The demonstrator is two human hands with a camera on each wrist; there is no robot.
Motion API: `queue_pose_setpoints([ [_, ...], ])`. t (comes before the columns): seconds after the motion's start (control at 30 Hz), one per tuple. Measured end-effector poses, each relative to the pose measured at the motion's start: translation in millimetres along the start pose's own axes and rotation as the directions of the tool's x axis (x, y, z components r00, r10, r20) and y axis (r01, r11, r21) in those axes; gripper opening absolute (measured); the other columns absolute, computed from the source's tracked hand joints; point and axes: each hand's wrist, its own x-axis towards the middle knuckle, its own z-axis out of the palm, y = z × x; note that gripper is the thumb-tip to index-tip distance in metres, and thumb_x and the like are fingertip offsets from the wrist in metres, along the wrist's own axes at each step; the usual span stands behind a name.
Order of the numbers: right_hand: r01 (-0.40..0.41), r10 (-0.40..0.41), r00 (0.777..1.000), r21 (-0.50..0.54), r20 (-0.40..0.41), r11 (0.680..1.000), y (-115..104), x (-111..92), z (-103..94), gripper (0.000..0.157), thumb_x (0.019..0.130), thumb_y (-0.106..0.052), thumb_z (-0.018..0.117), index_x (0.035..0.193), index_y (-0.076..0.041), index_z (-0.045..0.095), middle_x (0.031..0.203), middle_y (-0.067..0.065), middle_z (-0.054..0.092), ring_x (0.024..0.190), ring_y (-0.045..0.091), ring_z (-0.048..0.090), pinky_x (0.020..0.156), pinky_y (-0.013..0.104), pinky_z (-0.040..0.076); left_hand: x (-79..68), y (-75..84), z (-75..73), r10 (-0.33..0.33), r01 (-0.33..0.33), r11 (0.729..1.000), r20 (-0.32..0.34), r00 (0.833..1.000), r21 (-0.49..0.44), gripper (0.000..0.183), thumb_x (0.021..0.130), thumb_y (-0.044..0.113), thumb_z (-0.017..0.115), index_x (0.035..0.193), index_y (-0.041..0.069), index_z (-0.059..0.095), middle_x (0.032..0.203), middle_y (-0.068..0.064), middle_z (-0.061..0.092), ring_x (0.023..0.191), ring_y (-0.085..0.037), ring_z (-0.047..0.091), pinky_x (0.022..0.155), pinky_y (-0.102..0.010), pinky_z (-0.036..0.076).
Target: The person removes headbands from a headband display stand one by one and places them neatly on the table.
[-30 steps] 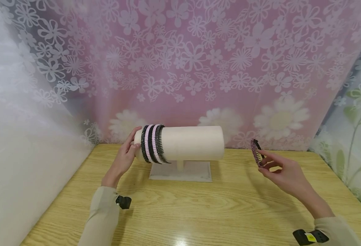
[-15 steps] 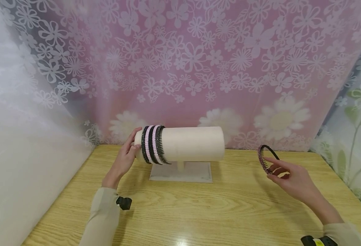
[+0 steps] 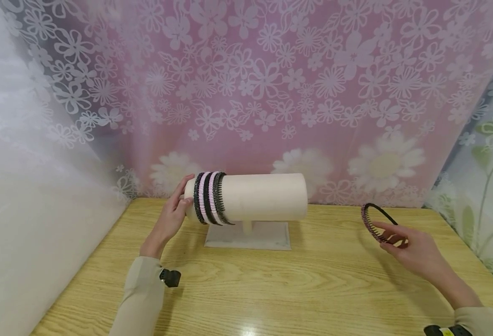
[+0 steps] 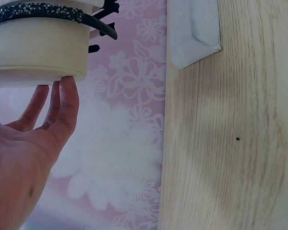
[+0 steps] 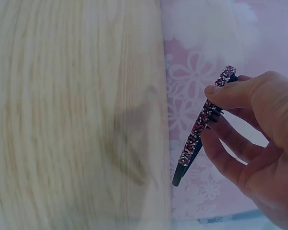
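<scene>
A cream roll-shaped headband stand (image 3: 267,197) sits on a short post over a pale rectangular base (image 3: 247,242). Several headbands (image 3: 207,198), black sparkly and light pink, go side by side around its left part. My left hand (image 3: 170,224) holds the roll's left end; in the left wrist view, fingertips (image 4: 67,88) touch its bottom rim, near a dark glittery headband (image 4: 38,12). Off to the right, my right hand (image 3: 416,252) pinches a toothed headband (image 5: 197,127) covered in pink and dark sparkles, thumb on its beaded face, held in the air apart from the stand.
The wood-grain table (image 3: 246,289) runs under both arms. A pink floral curtain (image 3: 246,93) hangs behind its back edge, with a white sheet (image 3: 32,196) at the left and a leafy floral cloth (image 3: 490,196) at the right.
My right hand has moved right and toward me with the sparkly headband, which has turned so its open curve shows. The left hand and the stand have stayed in place.
</scene>
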Motion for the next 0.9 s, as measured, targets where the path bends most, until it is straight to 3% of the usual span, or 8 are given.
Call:
queue_pose_setpoints([
  [0.2,0.046,-0.046,0.999,-0.038,-0.015,0.998,16,-3,-1.6,0.045,0.076,0.006,0.082,0.119,-0.003,0.075,0.080,0.003,0.073,0.069,-0.011,0.057,0.055,0.018,0.049,-1.1,0.8,-0.1,0.006,-0.006,1.000,0.005,1.000,-0.010,0.053,0.109,0.028,0.041,0.155,0.053,0.031,0.148,-0.010,0.052,0.112,-0.027,0.058,0.083,-0.045,0.050],
  [0.43,0.071,-0.071,0.997,-0.092,0.005,0.993,35,-5,-2.5,0.045,0.075,0.006,0.083,0.117,-0.005,0.075,0.085,0.008,0.075,0.065,-0.001,0.064,0.053,0.022,0.050,-0.2,-1.0,0.2,0.011,-0.011,1.000,0.001,1.000,0.002,0.054,0.109,0.026,0.040,0.157,0.047,0.031,0.146,-0.012,0.053,0.106,-0.027,0.058,0.076,-0.037,0.049],
  [0.63,0.041,-0.037,0.999,-0.124,0.029,0.991,48,-5,-5.6,0.042,0.076,0.004,0.083,0.116,-0.005,0.075,0.093,0.016,0.075,0.065,0.005,0.067,0.052,0.022,0.048,-1.3,-2.5,-0.1,0.013,-0.013,1.000,0.004,1.000,0.003,0.054,0.109,0.027,0.039,0.160,0.041,0.031,0.146,-0.013,0.053,0.105,-0.027,0.057,0.075,-0.037,0.048],
  [0.9,0.016,-0.012,1.000,-0.149,0.028,0.989,63,-7,-9.1,0.039,0.076,0.003,0.082,0.114,-0.002,0.076,0.093,0.018,0.074,0.067,0.001,0.064,0.054,0.021,0.049,-0.1,-0.4,0.3,0.021,-0.021,1.000,-0.002,1.000,0.010,0.053,0.109,0.027,0.039,0.158,0.046,0.031,0.145,-0.012,0.054,0.107,-0.029,0.058,0.079,-0.040,0.048],
])
